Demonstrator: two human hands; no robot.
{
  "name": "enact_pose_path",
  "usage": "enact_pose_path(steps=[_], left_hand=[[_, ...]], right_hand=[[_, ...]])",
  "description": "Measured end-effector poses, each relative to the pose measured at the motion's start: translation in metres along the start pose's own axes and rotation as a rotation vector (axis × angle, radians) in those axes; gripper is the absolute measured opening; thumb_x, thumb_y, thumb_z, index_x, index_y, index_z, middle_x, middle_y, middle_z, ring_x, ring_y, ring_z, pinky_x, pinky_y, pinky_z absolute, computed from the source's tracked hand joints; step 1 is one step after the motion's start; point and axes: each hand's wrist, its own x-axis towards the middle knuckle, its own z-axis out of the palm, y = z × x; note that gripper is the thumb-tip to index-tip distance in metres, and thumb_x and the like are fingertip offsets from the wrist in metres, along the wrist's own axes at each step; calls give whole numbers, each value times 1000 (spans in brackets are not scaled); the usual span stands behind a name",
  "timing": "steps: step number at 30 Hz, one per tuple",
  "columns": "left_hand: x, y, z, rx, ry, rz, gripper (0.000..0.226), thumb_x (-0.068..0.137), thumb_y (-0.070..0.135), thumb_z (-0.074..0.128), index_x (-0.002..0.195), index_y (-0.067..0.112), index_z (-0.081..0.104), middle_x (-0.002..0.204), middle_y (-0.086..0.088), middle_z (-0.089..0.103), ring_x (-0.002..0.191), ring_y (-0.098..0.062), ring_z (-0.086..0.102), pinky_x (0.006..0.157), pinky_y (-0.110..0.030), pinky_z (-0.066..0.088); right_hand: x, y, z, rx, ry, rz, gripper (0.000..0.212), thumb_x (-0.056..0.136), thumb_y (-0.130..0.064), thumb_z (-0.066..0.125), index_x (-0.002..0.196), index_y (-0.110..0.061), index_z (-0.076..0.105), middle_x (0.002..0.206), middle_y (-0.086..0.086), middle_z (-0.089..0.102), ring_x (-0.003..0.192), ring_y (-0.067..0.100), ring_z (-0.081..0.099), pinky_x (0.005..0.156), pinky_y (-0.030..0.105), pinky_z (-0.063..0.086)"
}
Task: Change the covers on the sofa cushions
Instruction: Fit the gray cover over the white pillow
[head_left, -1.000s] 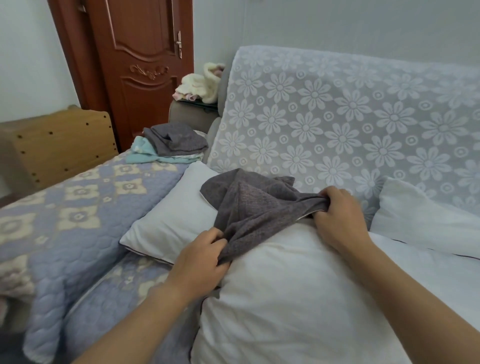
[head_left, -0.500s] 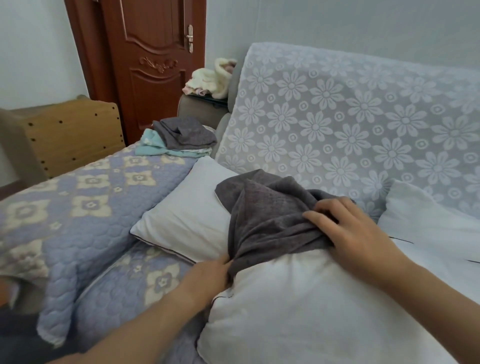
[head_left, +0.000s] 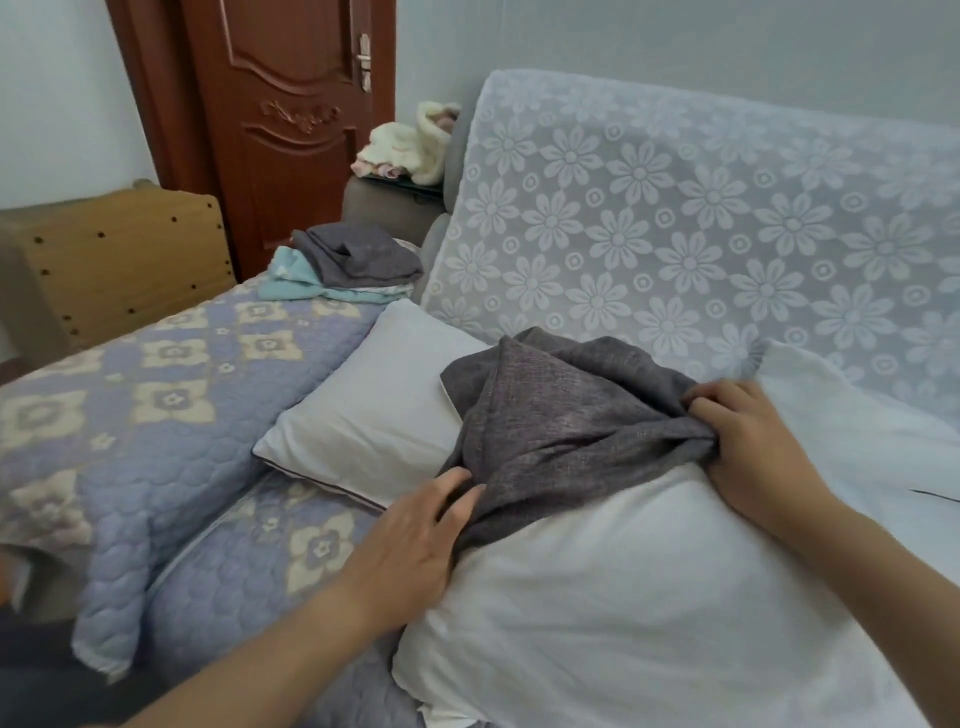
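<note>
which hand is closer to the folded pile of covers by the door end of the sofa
Left. The left hand lies at the grey cover's near-left edge, on the pile's side. The right hand grips the cover farther right, away from the pile.

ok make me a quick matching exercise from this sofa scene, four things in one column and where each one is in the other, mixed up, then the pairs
Things
1. grey cover
2. folded fabric stack
3. cream bundle
4. left hand

Places
A. on the sofa armrest by the door
B. on the quilted seat at the far end
C. at the near left edge of the grey cover
D. bunched over the top of the big white cushion

Pairs: 1-D, 2-B, 3-A, 4-C
</note>
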Motion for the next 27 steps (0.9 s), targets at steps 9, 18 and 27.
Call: enact_pose_path(steps=[9,18,27], left_hand=[[32,16,-7,-233,-271,-77,21,90,17,51,109,26,50,121,5,50,97,-24,58,74,-37,48],[39,-19,-36,-258,-254,-572,33,87,15,49,109,19,73,110,-5,70,98,-24,66,87,-35,53],[106,66,-66,-742,-148,-798,67,84,80,48,123,26,52,114,14,60,104,-11,58,75,-29,40]], right_hand=[[-48,12,-28,138,190,513,26,70,10,65,84,-12,60,119,7,55,101,33,58,83,35,44],[-80,-58,-35,276,102,165,31,64,-17,57,94,-26,53,88,-11,58,74,17,53,64,33,41],[-89,-72,-61,242,-124,-69,43,61,-11,66,103,-19,60,95,-7,52,78,20,55,66,40,49]])
